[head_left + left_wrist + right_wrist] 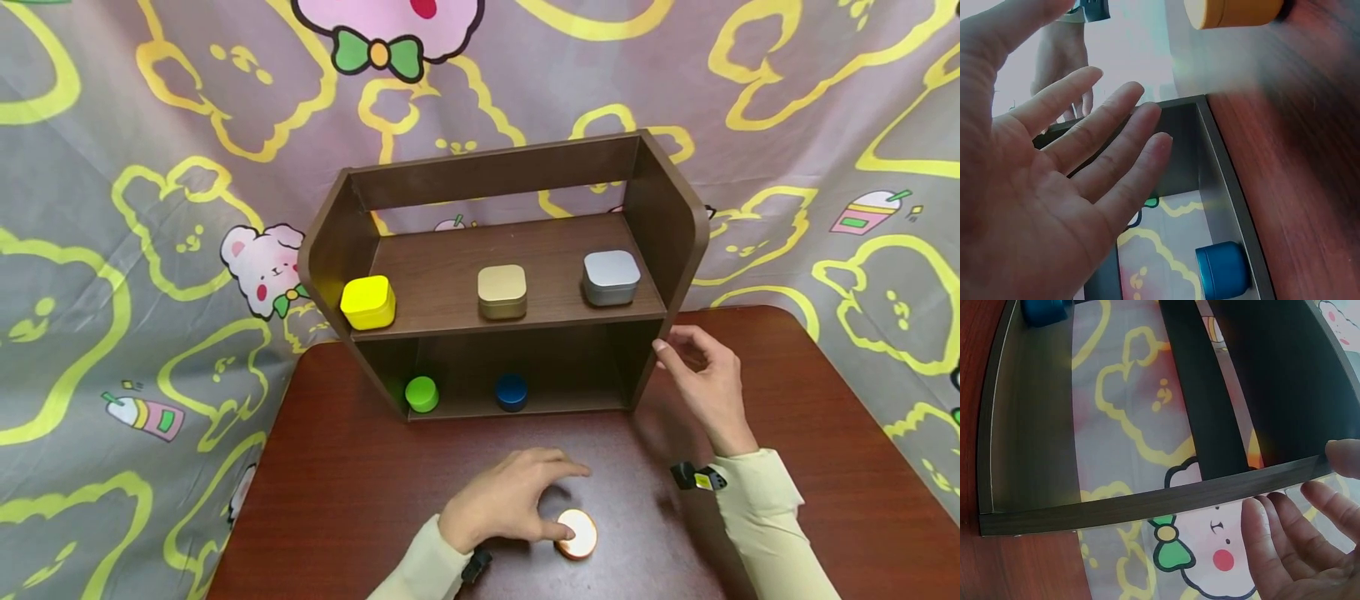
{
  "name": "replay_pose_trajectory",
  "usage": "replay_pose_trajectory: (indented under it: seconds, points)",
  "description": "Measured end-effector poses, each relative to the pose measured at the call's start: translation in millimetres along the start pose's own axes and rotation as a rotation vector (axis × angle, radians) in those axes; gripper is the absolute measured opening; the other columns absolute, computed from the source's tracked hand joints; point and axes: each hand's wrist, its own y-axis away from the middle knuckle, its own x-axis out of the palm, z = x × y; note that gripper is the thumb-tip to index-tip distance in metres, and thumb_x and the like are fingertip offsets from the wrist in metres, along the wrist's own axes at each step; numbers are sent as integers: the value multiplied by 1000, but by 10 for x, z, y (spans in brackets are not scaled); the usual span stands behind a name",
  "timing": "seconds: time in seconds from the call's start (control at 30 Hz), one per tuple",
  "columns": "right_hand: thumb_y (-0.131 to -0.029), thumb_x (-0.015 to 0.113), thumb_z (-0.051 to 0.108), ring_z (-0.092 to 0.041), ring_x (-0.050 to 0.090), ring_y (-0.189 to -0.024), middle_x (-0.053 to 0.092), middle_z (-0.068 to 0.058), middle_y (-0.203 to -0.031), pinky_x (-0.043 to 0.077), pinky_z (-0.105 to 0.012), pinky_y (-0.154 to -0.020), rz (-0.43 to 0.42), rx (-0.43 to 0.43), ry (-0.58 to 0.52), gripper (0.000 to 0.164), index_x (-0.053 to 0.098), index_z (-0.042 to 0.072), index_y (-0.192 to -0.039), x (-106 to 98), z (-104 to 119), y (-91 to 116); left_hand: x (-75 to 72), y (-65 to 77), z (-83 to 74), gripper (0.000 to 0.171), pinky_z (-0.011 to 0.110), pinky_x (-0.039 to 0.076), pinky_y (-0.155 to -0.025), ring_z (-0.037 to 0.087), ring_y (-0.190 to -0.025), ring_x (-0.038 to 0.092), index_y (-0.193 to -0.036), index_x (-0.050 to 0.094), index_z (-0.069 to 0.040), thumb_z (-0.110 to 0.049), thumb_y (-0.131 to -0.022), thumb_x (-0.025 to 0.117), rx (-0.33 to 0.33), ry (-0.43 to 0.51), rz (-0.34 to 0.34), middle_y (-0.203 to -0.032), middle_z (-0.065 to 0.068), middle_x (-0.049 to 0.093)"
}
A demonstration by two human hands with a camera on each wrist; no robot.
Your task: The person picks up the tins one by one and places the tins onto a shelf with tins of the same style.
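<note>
My left hand [506, 497] is over the table with fingers spread, its thumb overlapping the glare-white lid of a round orange tin [581, 540] in the head view. The left wrist view puts that tin [1235, 12] apart from the fingers, the palm [1054, 206] holding nothing. At the right side of a dark brown two-tier shelf [510, 327], my right hand [708, 379] holds the side panel's front edge. In the right wrist view, the thumb [1344, 457] rests at that edge and the other fingers [1285, 531] lie along the outer side.
Yellow [368, 302], gold [502, 292] and silver [611, 277] squarish tins stand on the upper tier. Below are round green [422, 394] and blue [512, 392] tins. A patterned curtain [135, 250] hangs around the reddish-brown table [322, 500].
</note>
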Motion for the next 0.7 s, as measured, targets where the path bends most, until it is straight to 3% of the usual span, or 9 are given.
replay_pose_trajectory:
  seconds: [0.7]
  points:
    - [-95, 73, 6, 7, 70, -81, 70, 26, -90, 58, -13, -70, 4, -3, -22, 21, 69, -6, -112, -5, -5, 5, 111, -47, -55, 70, 21, 53, -100, -1, -118, 64, -143, 62, -29, -51, -81, 85, 41, -10, 54, -129, -13, 69]
